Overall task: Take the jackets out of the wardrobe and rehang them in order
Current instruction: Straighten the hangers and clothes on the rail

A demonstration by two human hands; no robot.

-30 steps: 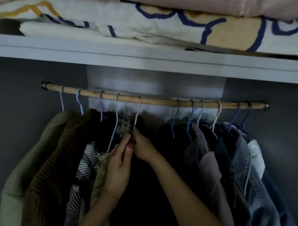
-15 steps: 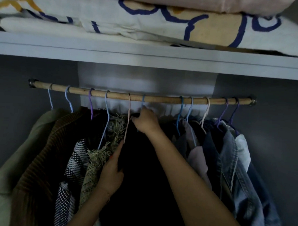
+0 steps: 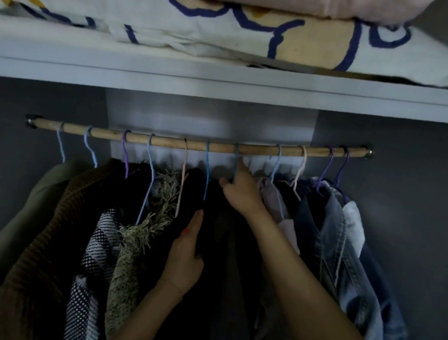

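Note:
Several jackets hang on thin coloured hangers from a wooden rail point(image 3: 167, 141) inside the wardrobe. My right hand point(image 3: 240, 191) is up near the rail's middle and pinches the neck of a blue hanger point(image 3: 235, 165). Below it hangs a dark jacket point(image 3: 229, 260). My left hand point(image 3: 185, 255) lies lower, fingers pushed into the dark cloth between that jacket and a shaggy green-grey one point(image 3: 137, 238). A brown ribbed jacket point(image 3: 45, 239) and a checked one point(image 3: 96, 256) hang at the left, denim jackets point(image 3: 342, 247) at the right.
A grey shelf point(image 3: 221, 85) runs just above the rail and carries folded bedding point(image 3: 224, 23) with blue and yellow shapes. Dark grey wardrobe walls close in on both sides. An olive jacket point(image 3: 23, 212) hangs at the far left.
My right hand moved right along the rail from the pink hanger to a blue one further right. My left hand slid down and deeper into the dark cloth. The camera shifted a little.

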